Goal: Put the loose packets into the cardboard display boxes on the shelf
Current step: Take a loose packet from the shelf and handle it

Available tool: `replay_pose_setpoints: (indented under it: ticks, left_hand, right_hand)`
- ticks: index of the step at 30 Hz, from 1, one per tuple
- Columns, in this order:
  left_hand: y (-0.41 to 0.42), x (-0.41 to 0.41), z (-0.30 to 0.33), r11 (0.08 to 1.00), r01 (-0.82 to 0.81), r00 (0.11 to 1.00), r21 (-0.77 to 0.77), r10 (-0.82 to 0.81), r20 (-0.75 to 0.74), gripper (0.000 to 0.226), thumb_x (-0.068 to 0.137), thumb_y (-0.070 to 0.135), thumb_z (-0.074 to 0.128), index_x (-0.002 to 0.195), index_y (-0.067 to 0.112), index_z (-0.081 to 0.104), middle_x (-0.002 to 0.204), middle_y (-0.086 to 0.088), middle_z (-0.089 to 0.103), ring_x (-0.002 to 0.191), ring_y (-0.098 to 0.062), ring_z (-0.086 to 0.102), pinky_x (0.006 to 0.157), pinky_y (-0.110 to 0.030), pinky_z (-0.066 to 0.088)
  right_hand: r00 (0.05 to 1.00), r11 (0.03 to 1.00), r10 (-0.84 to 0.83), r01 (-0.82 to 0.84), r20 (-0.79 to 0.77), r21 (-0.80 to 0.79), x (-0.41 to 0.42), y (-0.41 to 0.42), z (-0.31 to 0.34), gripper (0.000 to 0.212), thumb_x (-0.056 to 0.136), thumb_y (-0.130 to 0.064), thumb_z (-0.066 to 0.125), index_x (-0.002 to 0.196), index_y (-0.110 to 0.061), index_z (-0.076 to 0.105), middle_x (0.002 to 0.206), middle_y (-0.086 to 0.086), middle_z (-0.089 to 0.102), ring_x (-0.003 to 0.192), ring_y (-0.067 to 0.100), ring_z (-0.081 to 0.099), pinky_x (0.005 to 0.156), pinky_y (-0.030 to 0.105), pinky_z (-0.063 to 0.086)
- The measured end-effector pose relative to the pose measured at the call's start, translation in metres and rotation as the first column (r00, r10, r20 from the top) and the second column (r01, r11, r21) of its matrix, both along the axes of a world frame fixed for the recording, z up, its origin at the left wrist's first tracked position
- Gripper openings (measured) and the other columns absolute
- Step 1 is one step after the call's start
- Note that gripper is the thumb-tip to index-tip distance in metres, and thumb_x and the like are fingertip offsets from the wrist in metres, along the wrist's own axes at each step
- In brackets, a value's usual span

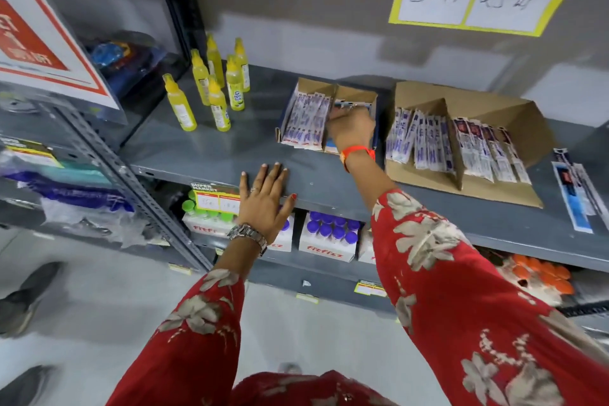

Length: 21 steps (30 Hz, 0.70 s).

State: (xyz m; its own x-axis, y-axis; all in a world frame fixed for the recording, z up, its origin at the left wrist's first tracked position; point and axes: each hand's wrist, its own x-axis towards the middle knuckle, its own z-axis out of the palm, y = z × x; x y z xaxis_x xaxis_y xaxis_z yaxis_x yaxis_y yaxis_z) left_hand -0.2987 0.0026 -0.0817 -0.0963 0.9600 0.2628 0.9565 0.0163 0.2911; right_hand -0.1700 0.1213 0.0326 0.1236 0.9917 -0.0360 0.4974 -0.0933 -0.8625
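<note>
On the grey shelf (211,148): two cardboard boxes, side by side. Small box (357,94), two compartments: left one packed with purple-and-white packets (304,122), right one only partly filled. Right hand (351,128) reaching into that right compartment, fingers curled together around what looks like a packet with blue print; grip itself half hidden by the knuckles, so hard to tell how firmly clamped. Left hand (265,199) flat on the shelf's front edge, fingers spread, holding nothing, likely just bracing.

Big box (474,109) to the right, divided too: white-purple packets in its left bay, darker-printed ones in the right, both bays well stocked, some room apparently left.

Still loose: a few long packets (575,188) lying flat on the shelf, well right of the big box, near the frame edge. No others visible outside the boxes.

Judged from this: most of the job done. Remaining: finish seating the packet in hand, then gather the stragglers at far right and file them into whichever bay matches. Yellow bottles (214,89) at left not part of it.
</note>
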Motion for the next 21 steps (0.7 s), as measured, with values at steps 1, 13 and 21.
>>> replay_pose_setpoints:
  ticks: [1, 13, 21]
  left_hand:
    - [0.0, 0.006, 0.002, 1.0, 0.004, 1.0, 0.02, -0.004, 0.019, 0.064, 0.084, 0.051, 0.016, 0.138, 0.02, 0.027, 0.148, -0.001, 0.028, 0.138, -0.02, 0.016, 0.111, -0.048, -0.004]
    - [0.003, 0.16, 0.025, 0.954, 0.288, 0.954, 0.082, -0.293, 0.056, 0.06, 0.086, 0.047, 0.021, 0.136, 0.015, 0.032, 0.146, -0.008, 0.032, 0.136, -0.021, 0.021, 0.11, -0.045, -0.006]
    - [0.011, 0.223, 0.022, 0.953, 0.303, 0.953, 0.022, -0.301, -0.04, 0.066, 0.084, 0.05, 0.017, 0.138, 0.015, 0.026, 0.148, -0.005, 0.026, 0.138, -0.02, 0.015, 0.109, -0.051, -0.008]
  right_hand:
    - [1.0, 0.999, -0.013, 0.013, 0.006, 0.039, 0.008, -0.002, 0.001, 0.024, 0.084, -0.002, 0.053, 0.102, 0.002, 0.068, 0.103, 0.014, 0.069, 0.101, 0.026, 0.064, 0.092, 0.036, 0.052]
    - [0.934, 0.95, -0.044, -0.071, 0.354, 0.305, 0.188, -0.065, -0.018, 0.022, 0.079, 0.0, 0.055, 0.093, -0.004, 0.072, 0.094, 0.017, 0.075, 0.083, 0.034, 0.07, 0.075, 0.038, 0.058]
    - [0.777, 0.903, -0.416, 0.292, 0.473, 0.314, 0.314, -0.082, -0.031, 0.023, 0.085, -0.013, 0.052, 0.096, -0.011, 0.071, 0.097, 0.014, 0.072, 0.09, 0.035, 0.066, 0.069, 0.037, 0.053]
